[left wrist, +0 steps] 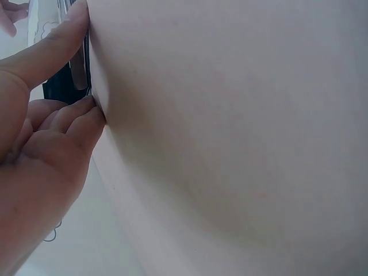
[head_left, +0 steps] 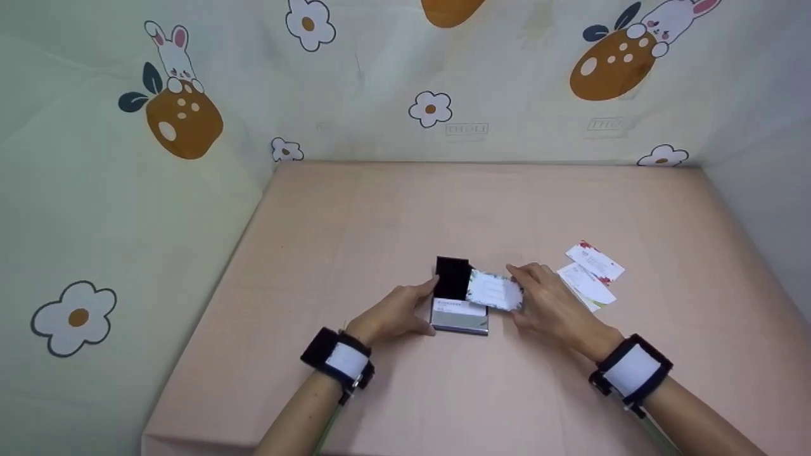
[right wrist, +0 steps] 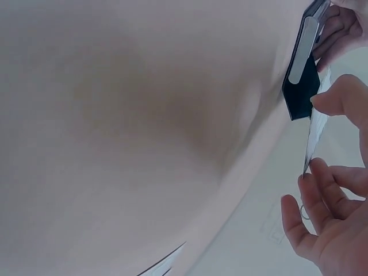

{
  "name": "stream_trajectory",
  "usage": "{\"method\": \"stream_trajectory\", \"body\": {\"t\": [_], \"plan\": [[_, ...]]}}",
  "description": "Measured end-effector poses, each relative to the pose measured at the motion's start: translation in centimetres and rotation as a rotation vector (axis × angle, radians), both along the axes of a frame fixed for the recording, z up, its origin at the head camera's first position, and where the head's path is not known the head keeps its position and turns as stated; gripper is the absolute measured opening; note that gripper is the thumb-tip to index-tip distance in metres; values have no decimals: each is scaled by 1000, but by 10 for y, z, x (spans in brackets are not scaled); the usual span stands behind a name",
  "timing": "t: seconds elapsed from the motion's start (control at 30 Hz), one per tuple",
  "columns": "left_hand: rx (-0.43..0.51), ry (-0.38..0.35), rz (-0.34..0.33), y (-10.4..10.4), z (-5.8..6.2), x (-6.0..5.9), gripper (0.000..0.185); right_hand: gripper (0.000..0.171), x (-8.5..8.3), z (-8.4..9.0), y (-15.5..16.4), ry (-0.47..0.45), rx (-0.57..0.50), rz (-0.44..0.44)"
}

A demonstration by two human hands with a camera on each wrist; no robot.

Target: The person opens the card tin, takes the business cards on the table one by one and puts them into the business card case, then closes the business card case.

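Note:
A card case (head_left: 460,324) lies unfolded on the table, its black lid (head_left: 451,278) tipped away and a white card showing in the silvery lower part. My left hand (head_left: 398,313) grips the case at its left side, thumb at the near corner and fingers by the lid. Between the thumb and fingers of my right hand (head_left: 551,307) is a white business card (head_left: 494,290) with a leafy border. That card overlaps the case's right side in the head view. In the right wrist view, the held card (right wrist: 314,138) appears nearly edge-on beside the case (right wrist: 301,92).
Two more cards lie overlapped right of my right hand: one with red flowers (head_left: 595,261) and one with a green edge (head_left: 586,286). A pinkish cloth covers the table (head_left: 355,221). Behind it hangs a patterned curtain (head_left: 374,82).

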State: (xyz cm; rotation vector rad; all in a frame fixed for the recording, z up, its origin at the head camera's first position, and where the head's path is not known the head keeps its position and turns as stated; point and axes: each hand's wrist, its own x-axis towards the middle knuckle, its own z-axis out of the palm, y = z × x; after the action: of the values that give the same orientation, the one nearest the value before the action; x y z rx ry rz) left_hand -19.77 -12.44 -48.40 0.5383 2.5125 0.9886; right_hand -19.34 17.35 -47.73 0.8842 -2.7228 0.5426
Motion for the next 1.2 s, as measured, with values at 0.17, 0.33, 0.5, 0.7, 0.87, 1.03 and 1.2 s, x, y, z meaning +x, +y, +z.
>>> {"method": "stream_trajectory", "body": {"t": [0.17, 0.33, 0.5, 0.7, 0.87, 1.03, 1.2], "plan": [[10, -17, 16, 0, -1, 1, 98, 76, -2, -2, -12, -11, 1, 27], [21, -26, 18, 0, 0, 2, 98, 77, -4, -1, -20, -16, -4, 48], [22, -18, 17, 0, 1, 2, 98, 77, -6, -1, -26, -34, 0, 63], [28, -13, 13, 0, 0, 1, 99, 77, -9, -2, -32, -48, -5, 78], [37, 6, -9, -2, 1, 0, 97, 76, -11, -4, -37, 6, -9, 92], [48, 17, -17, -3, 0, 0, 96, 76, -11, -4, -43, -5, -19, 97], [47, -3, 0, -2, 0, 0, 96, 76, -10, -2, -48, -63, -17, 88]]}}
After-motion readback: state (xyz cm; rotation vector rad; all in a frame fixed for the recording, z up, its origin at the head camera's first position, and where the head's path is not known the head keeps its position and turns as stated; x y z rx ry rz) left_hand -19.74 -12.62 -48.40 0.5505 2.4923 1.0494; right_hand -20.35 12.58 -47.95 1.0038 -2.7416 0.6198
